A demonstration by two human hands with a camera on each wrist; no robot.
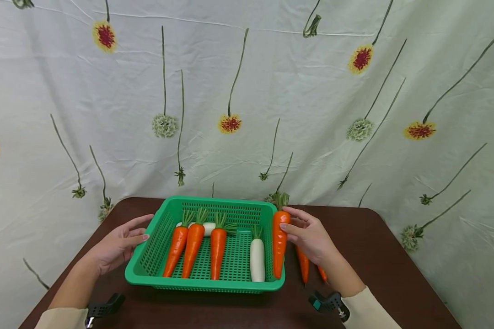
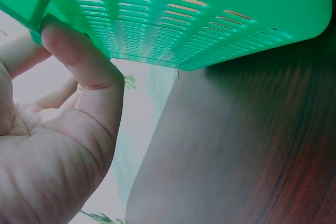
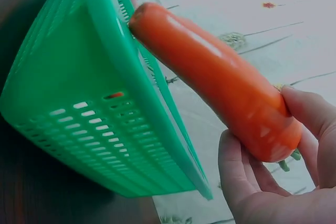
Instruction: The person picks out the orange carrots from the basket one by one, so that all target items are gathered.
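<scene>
A green plastic basket point(image 1: 206, 283) with slotted walls sits on the table in the head view. My left hand point(image 1: 121, 242) pinches its left rim, thumb against the rim in the left wrist view. Between thumb and fingers, my right hand point(image 1: 311, 234) grips an orange carrot point(image 1: 279, 242) near its leafy top. That carrot hangs tip down over the basket's right rim; the right wrist view shows its tip close by the rim. Inside the basket lie three carrots point(image 1: 217, 253), a white radish point(image 1: 257, 260) at the right, and another white radish point(image 1: 208, 228) crosswise, partly hidden behind the carrots.
To the basket's right, carrots point(image 1: 303, 266) lie on the dark brown table point(image 1: 378, 269), partly covered by my right hand and forearm. A pale cloth point(image 1: 247, 91) printed with flowers hangs behind the table. Both wrists wear black straps point(image 1: 107, 307).
</scene>
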